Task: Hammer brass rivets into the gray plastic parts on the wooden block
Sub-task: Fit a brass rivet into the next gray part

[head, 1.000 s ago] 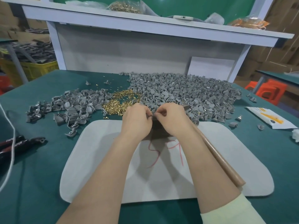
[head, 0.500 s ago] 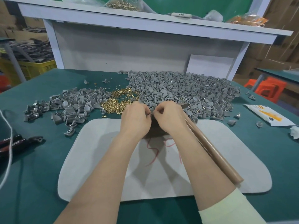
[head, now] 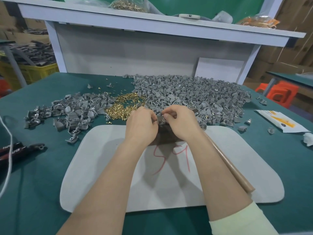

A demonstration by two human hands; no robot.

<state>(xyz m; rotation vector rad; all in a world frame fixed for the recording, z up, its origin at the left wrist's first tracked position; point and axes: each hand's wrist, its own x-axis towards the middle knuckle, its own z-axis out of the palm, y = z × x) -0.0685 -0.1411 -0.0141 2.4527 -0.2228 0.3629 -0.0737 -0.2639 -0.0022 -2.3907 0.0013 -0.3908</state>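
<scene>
My left hand [head: 141, 124] and my right hand [head: 181, 123] meet fingertip to fingertip over the far edge of a white mat [head: 101, 167]. Both pinch one small gray plastic part [head: 160, 119] held between them. Right beneath it lies the dark wooden block [head: 163, 139], mostly hidden by my hands. A hammer's brown wooden handle [head: 228, 164] runs from under my right wrist toward the near right; I cannot tell whether that hand grips it. Loose brass rivets [head: 125, 106] lie in a heap just beyond my left hand.
A large heap of gray parts [head: 194, 97] spreads behind my hands, a smaller heap [head: 74, 112] to the left. Black-and-red pliers [head: 15, 149] and a white cord [head: 8, 150] lie far left. A white packet [head: 279, 120] sits at right. A shelf [head: 152, 24] overhangs the back.
My hands stay together over the block. The fingers have shifted slightly, and the gray part now shows more plainly between the fingertips.
</scene>
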